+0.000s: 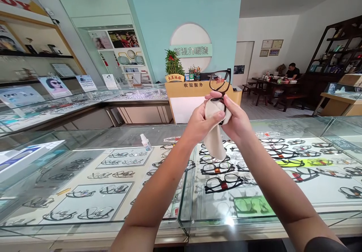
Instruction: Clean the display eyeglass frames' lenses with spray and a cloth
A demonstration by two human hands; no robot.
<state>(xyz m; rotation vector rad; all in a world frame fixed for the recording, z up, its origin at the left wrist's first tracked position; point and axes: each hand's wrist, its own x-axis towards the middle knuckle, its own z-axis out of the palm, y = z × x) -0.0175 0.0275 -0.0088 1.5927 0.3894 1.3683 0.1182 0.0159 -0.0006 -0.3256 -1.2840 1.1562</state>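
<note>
A pair of dark-framed eyeglasses (pixel 220 81) is held up above the glass counter, one lens raised and the other partly covered by a cream cleaning cloth (pixel 215 142). My left hand (pixel 201 121) is closed on the cloth, its thumb pressing it against the lower lens. With its fingers wrapped round the frame and the cloth's edge, my right hand (pixel 236 118) grips the eyeglasses from the other side. The cloth's loose end hangs below both hands. Part of the frame is hidden by the fingers and cloth.
Below my arms, a glass display case (pixel 195 203) holds several rows of eyeglasses. A white spray bottle (pixel 146 142) stands on it to the left. Beyond are a cashier desk (pixel 185 109) with a potted plant (pixel 174 64) and a person (pixel 293 73) seated at a dark table.
</note>
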